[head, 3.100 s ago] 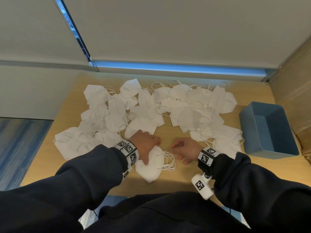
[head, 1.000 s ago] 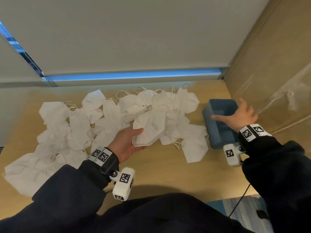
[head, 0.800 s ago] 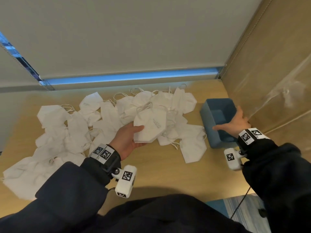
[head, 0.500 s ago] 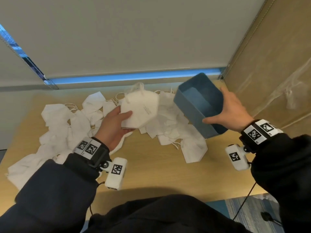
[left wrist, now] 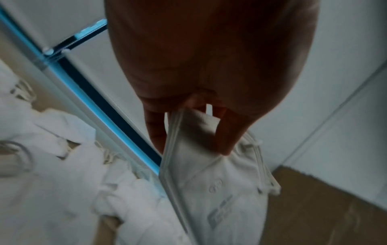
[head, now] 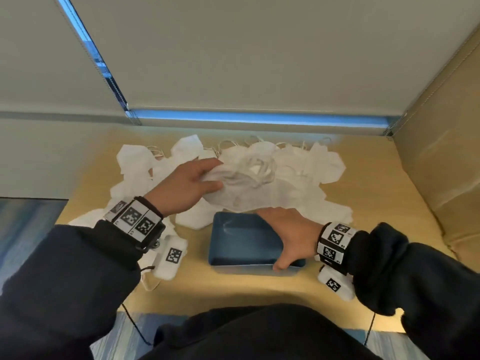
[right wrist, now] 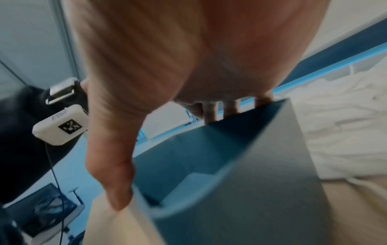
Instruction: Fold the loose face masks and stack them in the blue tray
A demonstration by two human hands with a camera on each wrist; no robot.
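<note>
The right hand (head: pixel 291 233) grips the blue tray (head: pixel 241 242) by its right end, thumb on the near rim and fingers over the far rim, and the tray sits on the wooden table (head: pixel 376 203) in front of the person, just before the pile. The left hand (head: pixel 185 184) pinches a folded white mask (head: pixel 241 193) between thumb and fingers, holding it above the far edge of the tray. Behind it the loose masks (head: pixel 319 162) lie spread and overlapping across the table, their ear loops tangled.
</note>
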